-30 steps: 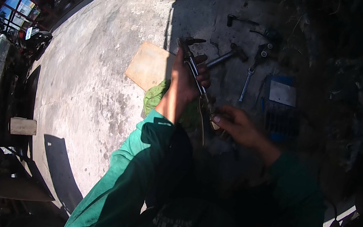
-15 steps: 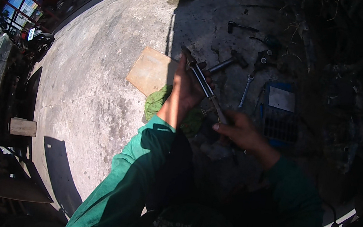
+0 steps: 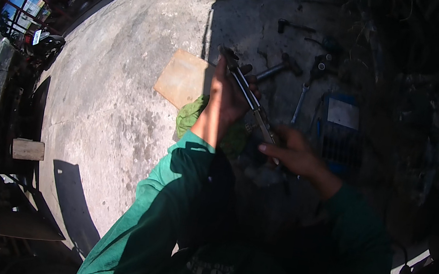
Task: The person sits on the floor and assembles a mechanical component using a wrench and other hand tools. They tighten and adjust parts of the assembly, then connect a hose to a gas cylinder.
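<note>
Head view: the slim bright-shafted metal tool (image 3: 246,91) is raised between both hands, so handling seems under way; it is not set down, and what remains cannot be told. The left hand (image 3: 223,102) curls around its far part; the right hand (image 3: 295,154) pinches its near end. A hammer (image 3: 279,70) lies beyond, to the right.

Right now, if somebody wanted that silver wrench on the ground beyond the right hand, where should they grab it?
Probably mid-shaft: I'd take the silver wrench from above, coming from its near side, once the right hand is free. It lies flat, its slim, uncovered shaft pointing roughly back toward that hand, while its far end sits close to a dark tool.
</note>
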The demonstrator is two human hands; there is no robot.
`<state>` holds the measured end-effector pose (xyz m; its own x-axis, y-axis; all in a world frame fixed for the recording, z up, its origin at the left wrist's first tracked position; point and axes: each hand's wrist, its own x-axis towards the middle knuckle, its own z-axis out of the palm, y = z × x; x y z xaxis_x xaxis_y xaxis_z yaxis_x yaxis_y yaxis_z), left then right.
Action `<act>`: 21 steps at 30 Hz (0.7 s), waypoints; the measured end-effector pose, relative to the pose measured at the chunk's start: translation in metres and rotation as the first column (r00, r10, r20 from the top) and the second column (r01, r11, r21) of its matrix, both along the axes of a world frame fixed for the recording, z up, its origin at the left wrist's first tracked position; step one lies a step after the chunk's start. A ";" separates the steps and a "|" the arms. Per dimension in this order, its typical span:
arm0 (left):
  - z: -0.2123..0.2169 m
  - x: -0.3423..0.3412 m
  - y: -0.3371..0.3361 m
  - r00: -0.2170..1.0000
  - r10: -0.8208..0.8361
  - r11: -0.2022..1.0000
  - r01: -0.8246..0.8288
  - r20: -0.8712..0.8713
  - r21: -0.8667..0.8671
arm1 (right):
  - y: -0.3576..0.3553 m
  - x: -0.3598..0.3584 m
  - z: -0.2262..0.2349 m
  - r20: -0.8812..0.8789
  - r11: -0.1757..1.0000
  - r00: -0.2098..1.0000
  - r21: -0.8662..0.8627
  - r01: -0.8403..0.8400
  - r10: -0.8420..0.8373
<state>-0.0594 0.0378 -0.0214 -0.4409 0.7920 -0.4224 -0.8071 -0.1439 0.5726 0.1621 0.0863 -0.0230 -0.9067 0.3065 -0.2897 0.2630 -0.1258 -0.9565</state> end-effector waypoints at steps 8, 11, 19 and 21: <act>-0.006 -0.013 -0.009 0.985 -0.025 0.994 0.006 0.173 0.110 | 0.003 0.008 0.000 -0.127 0.921 0.991 -0.390 -0.014 -0.039; -0.008 -0.011 -0.009 0.971 0.053 0.996 -0.067 0.234 0.052 | 0.004 0.012 0.017 -0.241 0.915 0.970 -0.399 -0.059 -0.043; -0.029 -0.012 -0.009 0.917 -0.151 0.987 0.116 0.369 0.115 | -0.012 0.003 0.036 -0.484 0.980 0.875 -0.178 -0.090 -0.007; -0.037 -0.014 -0.008 0.955 -0.136 0.991 0.127 0.265 0.050 | -0.013 0.003 0.036 -0.488 0.980 0.873 -0.176 -0.094 -0.004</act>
